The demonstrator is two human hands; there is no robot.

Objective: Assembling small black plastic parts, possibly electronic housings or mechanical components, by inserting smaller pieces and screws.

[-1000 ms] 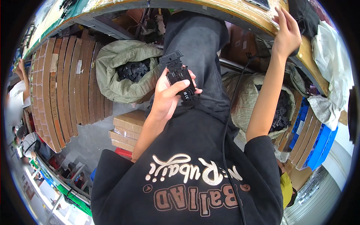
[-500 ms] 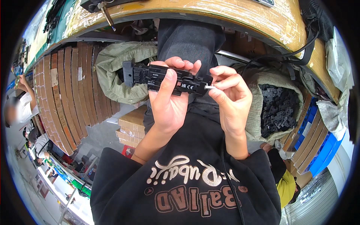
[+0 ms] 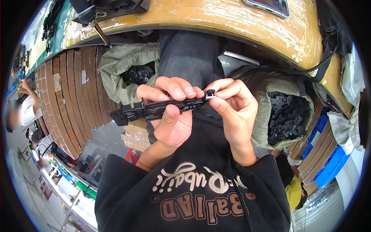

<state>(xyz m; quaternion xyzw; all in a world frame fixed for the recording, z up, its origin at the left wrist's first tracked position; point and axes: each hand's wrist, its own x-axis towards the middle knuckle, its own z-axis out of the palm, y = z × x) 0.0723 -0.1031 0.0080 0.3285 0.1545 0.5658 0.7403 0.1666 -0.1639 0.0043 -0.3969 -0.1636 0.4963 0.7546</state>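
Note:
Above my lap, my left hand (image 3: 172, 125) is closed around a long black plastic part (image 3: 148, 110) with pale print on its side. The thumb presses the near side and the fingers lie over the far side. The part slants, its blocky end pointing down to the left. At its right end, my right hand (image 3: 236, 114) pinches a small silvery pin-like piece (image 3: 209, 97) between thumb and forefinger. The pin lies against the end of the black part; whether it sits in a hole is too small to tell.
Open woven sacks, one on the left (image 3: 112, 71) and one on the right (image 3: 259, 127), hold many black plastic parts. A wooden bench (image 3: 216, 17) spans the far side, with a phone (image 3: 270, 5) and a metal-tipped tool (image 3: 99, 33). Flattened cartons (image 3: 71, 100) stand left. Other people are nearby.
The black part has tilted, its left end dropping and its face turning, with my left fingers now over it. My right hand has moved slightly left with the pin, closer to the part's end.

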